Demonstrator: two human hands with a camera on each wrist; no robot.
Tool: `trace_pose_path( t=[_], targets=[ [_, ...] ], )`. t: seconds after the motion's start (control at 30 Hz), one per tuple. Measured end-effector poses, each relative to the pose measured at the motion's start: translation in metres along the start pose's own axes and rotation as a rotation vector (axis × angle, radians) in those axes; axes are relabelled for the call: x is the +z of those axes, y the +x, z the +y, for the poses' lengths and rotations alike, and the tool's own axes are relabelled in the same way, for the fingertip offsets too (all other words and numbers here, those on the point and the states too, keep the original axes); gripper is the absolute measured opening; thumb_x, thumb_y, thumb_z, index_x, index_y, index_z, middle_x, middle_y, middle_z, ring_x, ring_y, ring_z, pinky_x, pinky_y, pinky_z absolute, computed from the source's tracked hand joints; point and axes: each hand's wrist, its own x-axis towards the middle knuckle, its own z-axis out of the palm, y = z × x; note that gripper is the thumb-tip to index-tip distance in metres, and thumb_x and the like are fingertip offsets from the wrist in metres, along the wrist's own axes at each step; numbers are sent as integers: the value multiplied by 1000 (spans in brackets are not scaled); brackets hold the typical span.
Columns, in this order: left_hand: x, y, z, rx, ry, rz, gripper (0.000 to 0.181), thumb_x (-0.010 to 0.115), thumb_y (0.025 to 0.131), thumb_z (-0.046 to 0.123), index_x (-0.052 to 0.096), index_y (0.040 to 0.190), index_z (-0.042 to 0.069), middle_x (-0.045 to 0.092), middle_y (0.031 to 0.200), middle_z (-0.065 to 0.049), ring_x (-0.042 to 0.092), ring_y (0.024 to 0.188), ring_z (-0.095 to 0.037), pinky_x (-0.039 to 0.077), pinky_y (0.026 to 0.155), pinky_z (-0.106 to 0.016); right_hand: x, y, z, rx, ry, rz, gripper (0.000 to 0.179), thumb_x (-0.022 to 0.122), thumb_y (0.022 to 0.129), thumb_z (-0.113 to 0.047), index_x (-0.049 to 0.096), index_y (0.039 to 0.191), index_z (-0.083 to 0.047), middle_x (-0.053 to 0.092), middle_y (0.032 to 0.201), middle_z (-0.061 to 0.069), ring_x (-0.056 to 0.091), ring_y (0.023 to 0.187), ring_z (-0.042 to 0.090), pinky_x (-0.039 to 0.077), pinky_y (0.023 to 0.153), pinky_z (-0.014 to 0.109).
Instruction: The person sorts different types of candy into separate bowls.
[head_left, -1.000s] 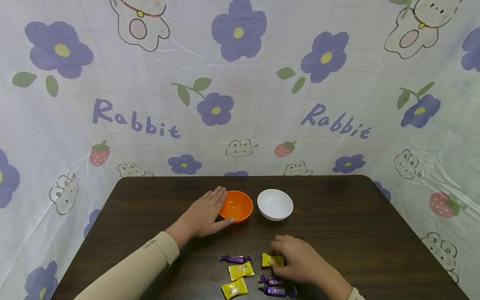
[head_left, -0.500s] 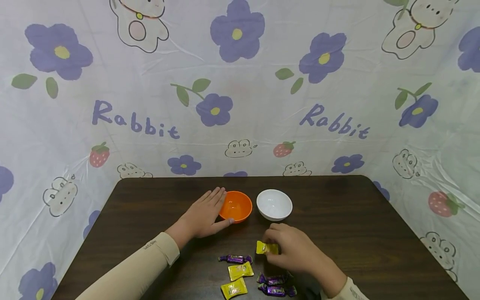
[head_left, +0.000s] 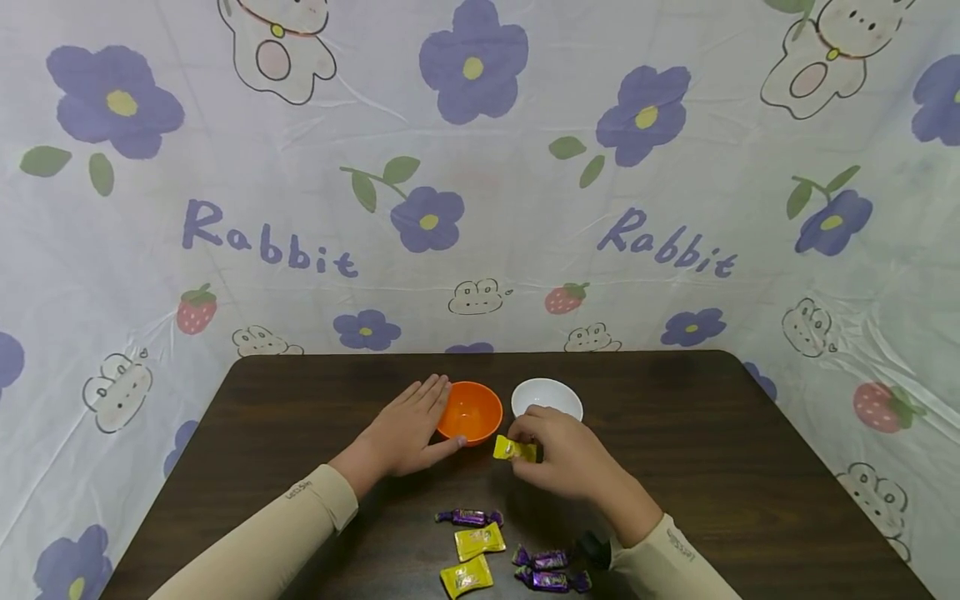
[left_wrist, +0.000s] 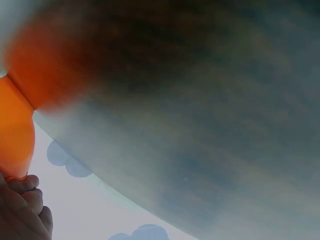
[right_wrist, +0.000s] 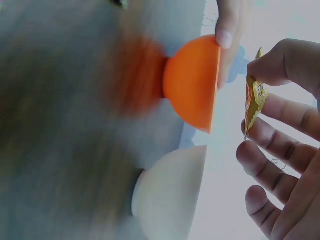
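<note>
Head forward-down; wrist views close, left perhaps tilted; orange bowl shared

The orange bowl offers room from above; the left hand bars its left side, and the white bowl leaves only a narrow gap on its right. The right hand obstructs the white bowl's near side. Purple candies and yellow candies hinder low passes nearer; the worktop gives wide room right.

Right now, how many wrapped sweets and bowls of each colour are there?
Yellow sweets: 3 (2 on the table, 1 in the right hand)
Purple sweets: 3
Orange bowl: 1
White bowl: 1
Total: 8
</note>
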Motion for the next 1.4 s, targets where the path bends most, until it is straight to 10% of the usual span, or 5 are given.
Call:
trace_pose_path(
  t=[0.7, 1.4],
  targets=[
    [6, 1, -3, 20, 0, 15, 97, 26, 105, 76, 20, 169, 3, 16, 178, -12, 17, 166, -30, 14, 136, -47, 10, 66, -10, 116, -20, -54, 31, 81, 88, -29, 78, 113, -11, 69, 101, 4, 60, 86, 15, 63, 86, 35],
    [1, 0, -1, 3, 4, -7, 99, 26, 104, 78, 18, 170, 5, 15, 179, -11, 18, 166, -29, 15, 136, -47, -5, 24, -12, -47, 71, -198, 19, 77, 97, -27, 76, 112, -15, 71, 106, -1, 64, 92, 17, 61, 90, 34]
  ],
)
